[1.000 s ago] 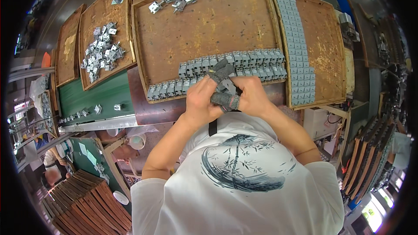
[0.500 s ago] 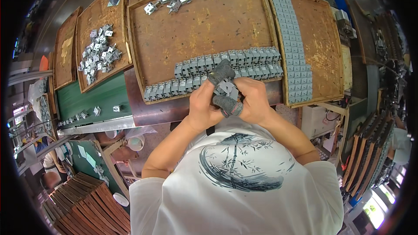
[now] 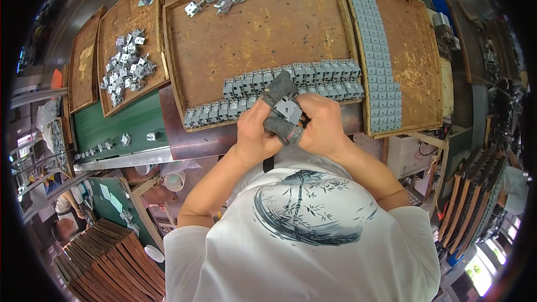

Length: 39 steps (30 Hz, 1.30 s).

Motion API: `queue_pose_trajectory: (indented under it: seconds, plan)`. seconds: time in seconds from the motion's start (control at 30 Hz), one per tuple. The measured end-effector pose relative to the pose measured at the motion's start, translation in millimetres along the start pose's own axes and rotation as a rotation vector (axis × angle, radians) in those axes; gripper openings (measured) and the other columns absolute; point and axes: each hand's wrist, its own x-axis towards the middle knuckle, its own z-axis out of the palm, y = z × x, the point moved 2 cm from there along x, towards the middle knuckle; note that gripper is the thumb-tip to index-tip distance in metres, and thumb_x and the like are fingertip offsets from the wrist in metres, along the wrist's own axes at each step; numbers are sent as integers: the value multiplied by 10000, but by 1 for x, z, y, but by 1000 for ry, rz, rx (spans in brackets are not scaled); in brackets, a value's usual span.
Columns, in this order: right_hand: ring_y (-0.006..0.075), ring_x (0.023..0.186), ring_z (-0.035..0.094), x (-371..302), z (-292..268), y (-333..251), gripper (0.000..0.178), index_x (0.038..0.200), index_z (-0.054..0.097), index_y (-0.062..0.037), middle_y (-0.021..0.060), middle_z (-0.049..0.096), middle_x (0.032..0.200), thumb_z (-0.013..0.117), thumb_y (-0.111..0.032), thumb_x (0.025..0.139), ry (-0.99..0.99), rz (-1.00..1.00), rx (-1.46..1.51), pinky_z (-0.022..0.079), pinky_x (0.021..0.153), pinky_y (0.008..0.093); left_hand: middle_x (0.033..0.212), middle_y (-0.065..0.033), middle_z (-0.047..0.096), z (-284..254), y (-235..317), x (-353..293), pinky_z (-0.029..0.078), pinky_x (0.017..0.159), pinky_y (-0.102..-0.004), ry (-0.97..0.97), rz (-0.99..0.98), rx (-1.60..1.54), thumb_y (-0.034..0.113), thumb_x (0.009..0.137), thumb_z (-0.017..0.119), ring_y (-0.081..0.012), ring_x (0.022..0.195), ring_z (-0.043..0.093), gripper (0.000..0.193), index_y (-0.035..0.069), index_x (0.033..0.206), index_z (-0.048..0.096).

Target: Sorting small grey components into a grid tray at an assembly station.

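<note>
Mid-assembly, by the look: left hand (image 3: 258, 130) and right hand (image 3: 320, 126) both clenched on small grey plastic-and-metal part (image 3: 288, 109), grey-taped fingertips (image 3: 278, 86) pinching; pressing together probably next.

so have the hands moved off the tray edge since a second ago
No. Both hands, left and right, stay at the middle tray's near edge, pinching the small grey part beside the grey rows.

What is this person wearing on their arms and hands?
The forearms are bare. A white T-shirt with short sleeves and a dark brush-style bamboo print covers the upper arms. The left hand and right hand have no full gloves, only grey fabric finger cots over a few fingertips. No watch, ring or band shows.
</note>
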Motion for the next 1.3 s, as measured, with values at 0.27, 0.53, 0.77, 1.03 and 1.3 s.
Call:
queue_pose_trajectory:
  seconds: [0.27, 0.53, 0.77, 1.03, 1.3]
  plan:
    - [309, 697, 639, 0, -23, 17, 302, 801, 638, -18, 147, 636, 744, 770, -278, 725, -179, 157, -22, 492, 616, 389, 1094, -169, 606, -11, -16, 10, 523, 800, -364, -135, -37, 156, 136, 663, 803, -326, 958, 629, 684, 45, 1299, 571]
    - [203, 701, 589, -53, -187, 200, 344, 979, 674, 12, 131, 646, 747, 643, -319, 887, 642, 596, -418, 469, 666, 352, 969, -74, 644, -113, -94, 12, 495, 753, -275, -34, -592, 289, -34, 778, 657, -150, 812, 608, 446, 34, 1216, 614]
    - [231, 879, 650, -101, -212, 290, 266, 1038, 666, 34, 147, 707, 936, 566, -151, 875, 252, 760, -262, 493, 805, 357, 965, -148, 603, -102, -158, 29, 478, 792, -344, -441, -660, 78, 4, 707, 606, -264, 934, 603, 443, 6, 1149, 637]
    - [113, 719, 598, -96, -201, 279, 242, 1105, 633, -59, 3, 657, 911, 491, -72, 909, 320, 847, 197, 464, 610, 267, 1095, -103, 642, -127, -140, 38, 478, 829, -294, -662, -860, 9, -14, 712, 638, -182, 971, 593, 519, -19, 1229, 601]
    - [120, 753, 582, -68, -192, 240, 256, 1133, 603, -37, 25, 647, 944, 652, -148, 908, 428, 986, 237, 451, 604, 275, 1340, -221, 535, -119, -138, -3, 413, 1042, -361, -527, -623, 156, 74, 713, 623, -346, 1234, 521, 655, 11, 1357, 521]
